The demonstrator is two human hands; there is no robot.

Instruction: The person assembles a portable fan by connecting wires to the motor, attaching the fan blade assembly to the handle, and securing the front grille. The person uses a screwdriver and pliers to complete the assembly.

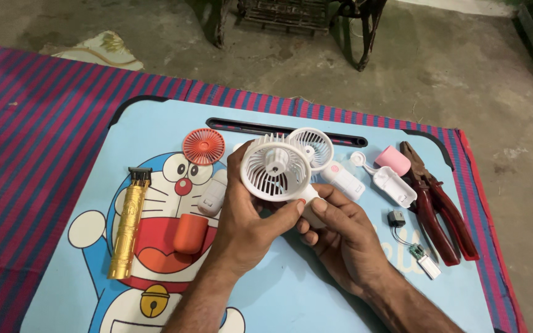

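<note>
**Small white fan held in both hands above a table of loose parts**

A striped purple and red cloth (pixel 38 123) covers the floor across the left and top of the frame, and on it sits a low blue table (pixel 316 296) printed with a cartoon cat. The table fills the middle of the picture.

Just above centre, both hands hold a white fan (pixel 276 168) over the table. The left hand (pixel 248 222) wraps around the round grille from the left and below, thumb pressed near the neck. The right hand (pixel 340 237) closes on the fan's handle, thumb and fingertips pinching it just beneath the head. The front of the fan looks open, with blades and hub bare, so as far as can be judged it is partly taken apart and not yet back together.

A second white grille (pixel 313 145) lies just behind it. At the right edge are red pliers (pixel 439 209), and beside them an opened white casing (pixel 395 185) with a pink cap (pixel 393 160) at its upper end. At the left lies a gold trimmer (pixel 128 225). Near the left wrist is an orange cup-shaped part (pixel 190 234), and above it an orange grille (pixel 203 146). Smallest of all, at lower right, a little motor (pixel 396 218) and a circuit board (pixel 424 259) lie joined by thin wires.
</note>
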